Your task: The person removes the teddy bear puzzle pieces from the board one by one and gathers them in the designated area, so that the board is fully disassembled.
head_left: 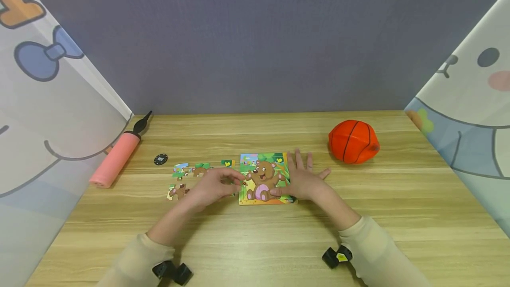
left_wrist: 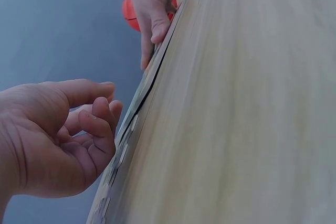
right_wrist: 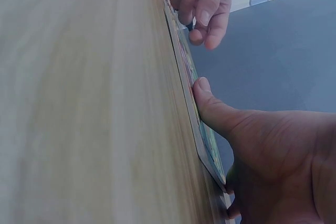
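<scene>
A bear picture puzzle board (head_left: 260, 178) lies flat on the table. My right hand (head_left: 304, 180) rests on its right edge with the fingers spread and the thumb across the picture, as the right wrist view also shows of the thumb (right_wrist: 210, 103). My left hand (head_left: 217, 185) hovers at the board's left edge, fingers loosely bent. Nothing shows between its fingertips in the left wrist view, where the hand (left_wrist: 68, 135) is seen from the thumb side. Partly hidden beneath and behind it are loose puzzle pieces (head_left: 179, 191) with matching bear art.
A dented red basketball (head_left: 352, 141) sits at the back right. On the left lie a pink hand pump (head_left: 116, 159) with a black nozzle and a round black chip (head_left: 161, 159). A grey panel (head_left: 263, 43) rises behind the wooden table (head_left: 255, 242); printed cloth flanks both sides.
</scene>
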A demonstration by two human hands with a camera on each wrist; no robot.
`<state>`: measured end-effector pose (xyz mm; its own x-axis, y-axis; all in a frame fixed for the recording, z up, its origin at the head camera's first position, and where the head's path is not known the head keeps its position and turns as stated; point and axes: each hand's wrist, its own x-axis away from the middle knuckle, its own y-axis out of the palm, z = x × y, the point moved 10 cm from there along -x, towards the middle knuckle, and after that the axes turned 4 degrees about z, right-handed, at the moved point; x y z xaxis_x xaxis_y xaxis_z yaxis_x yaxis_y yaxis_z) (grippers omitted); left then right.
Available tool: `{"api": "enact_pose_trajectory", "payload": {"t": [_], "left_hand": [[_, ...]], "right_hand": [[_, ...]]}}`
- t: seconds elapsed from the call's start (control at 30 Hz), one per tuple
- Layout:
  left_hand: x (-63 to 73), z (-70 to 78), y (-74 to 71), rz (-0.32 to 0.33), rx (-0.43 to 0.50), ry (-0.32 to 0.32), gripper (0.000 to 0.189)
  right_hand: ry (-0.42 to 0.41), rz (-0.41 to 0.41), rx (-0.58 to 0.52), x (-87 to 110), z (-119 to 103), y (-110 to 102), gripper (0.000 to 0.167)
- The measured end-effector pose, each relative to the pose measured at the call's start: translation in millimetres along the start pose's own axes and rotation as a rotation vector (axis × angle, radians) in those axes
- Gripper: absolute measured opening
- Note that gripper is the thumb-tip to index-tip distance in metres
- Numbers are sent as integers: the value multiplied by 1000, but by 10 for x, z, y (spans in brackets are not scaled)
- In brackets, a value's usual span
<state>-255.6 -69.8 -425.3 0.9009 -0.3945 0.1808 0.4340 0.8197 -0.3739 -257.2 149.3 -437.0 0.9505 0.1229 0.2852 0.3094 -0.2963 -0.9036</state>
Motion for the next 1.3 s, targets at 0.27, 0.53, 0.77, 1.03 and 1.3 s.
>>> {"api": "enact_pose_trajectory", "payload": {"t": [0.27,0.53,0.77,1.03,1.3], "left_hand": [[-42,37,134,-41,-16,25,30],[-41,49,146,-28,-82,34,38],[-47,65,158,-27,-159,34,50],[-32,115,221,-66,-226,35,62],[-33,125,250,-72,-247,38,59]], "right_hand": [[5,-3,2,-5,-1,5,131],[4,-6,0,-8,-2,7,131],[2,-12,6,-7,0,5,132],[-3,-11,11,-3,-3,-5,132],[-4,-9,13,-9,-6,3,133]]}}
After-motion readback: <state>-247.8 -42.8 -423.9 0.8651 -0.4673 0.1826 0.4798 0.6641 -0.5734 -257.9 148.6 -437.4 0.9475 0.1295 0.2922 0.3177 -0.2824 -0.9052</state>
